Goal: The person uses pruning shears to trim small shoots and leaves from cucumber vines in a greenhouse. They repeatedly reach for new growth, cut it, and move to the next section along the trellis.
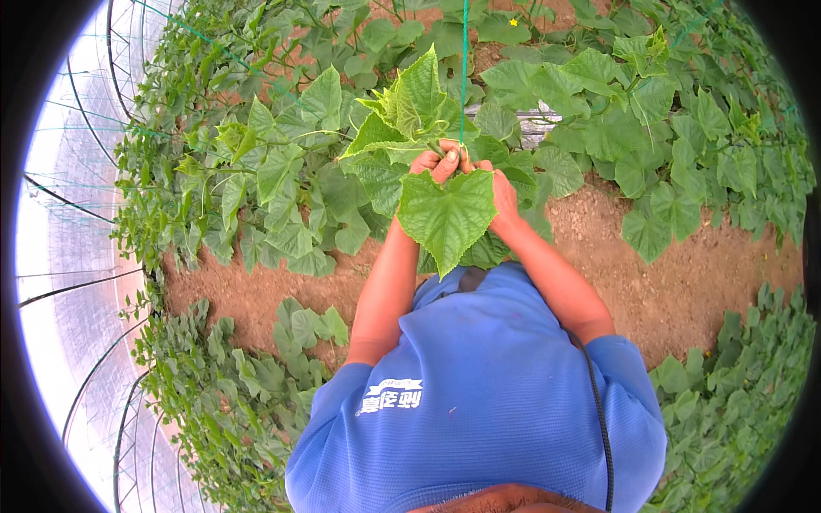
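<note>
Both my hands meet at the stem of a cucumber plant (420, 96), where a taut green twine (464, 70) comes down from above. My left hand (437, 165) pinches the stem just under the leafy tip, its thumb raised beside the twine. Close against it on the right, my right hand (499, 186) has bent fingers at the twine's lower end; what lies between them is hidden. A broad cucumber leaf (448, 218) spreads in front of both wrists and covers part of the hands. The tip bears young leaves and thin tendrils.
Dense rows of cucumber vines (603, 128) stand beyond the hands, with more plants (737, 397) at the lower right and lower left. A bare soil path (596, 276) runs between rows. On the far left curves the greenhouse's film wall (77, 224) with dark hoops.
</note>
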Demonstrator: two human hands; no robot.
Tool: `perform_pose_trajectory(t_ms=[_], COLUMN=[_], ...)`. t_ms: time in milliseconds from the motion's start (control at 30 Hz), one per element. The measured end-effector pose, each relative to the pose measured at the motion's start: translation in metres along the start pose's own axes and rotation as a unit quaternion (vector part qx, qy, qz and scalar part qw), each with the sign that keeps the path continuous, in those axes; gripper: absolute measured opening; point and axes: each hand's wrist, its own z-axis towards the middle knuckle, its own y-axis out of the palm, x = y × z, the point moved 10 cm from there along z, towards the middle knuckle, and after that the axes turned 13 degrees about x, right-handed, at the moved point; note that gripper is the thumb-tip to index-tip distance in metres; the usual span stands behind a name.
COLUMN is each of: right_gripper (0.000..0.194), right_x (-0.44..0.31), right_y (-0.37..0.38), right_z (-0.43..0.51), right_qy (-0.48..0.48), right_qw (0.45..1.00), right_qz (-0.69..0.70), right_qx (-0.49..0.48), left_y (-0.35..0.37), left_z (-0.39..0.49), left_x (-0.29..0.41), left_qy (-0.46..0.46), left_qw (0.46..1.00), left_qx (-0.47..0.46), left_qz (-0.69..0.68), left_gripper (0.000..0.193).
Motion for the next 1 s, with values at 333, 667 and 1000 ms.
perform_pose_trajectory(t_ms=[333, 667, 1000], right_gripper=[0.030, 0.024, 0.023], right_x=[0.007, 0.052, -0.067], right_y=[-0.005, -0.054, -0.140], right_z=[-0.001, 0.025, 0.070], right_qy=[-0.090, 0.091, -0.058], right_qw=[0.992, 0.951, 0.924], right_qz=[0.037, 0.289, 0.377], right_qx=[0.075, 0.064, -0.035], left_y=[-0.006, -0.008, 0.013], left_z=[0.014, 0.014, 0.008], left_x=[-0.003, 0.014, -0.002], left_qy=[0.012, 0.006, -0.078], left_qw=[0.999, 0.995, 0.988], left_qx=[0.043, 0.044, -0.027], left_qz=[0.018, 0.093, 0.130], left_gripper=[0.025, 0.030, 0.033])
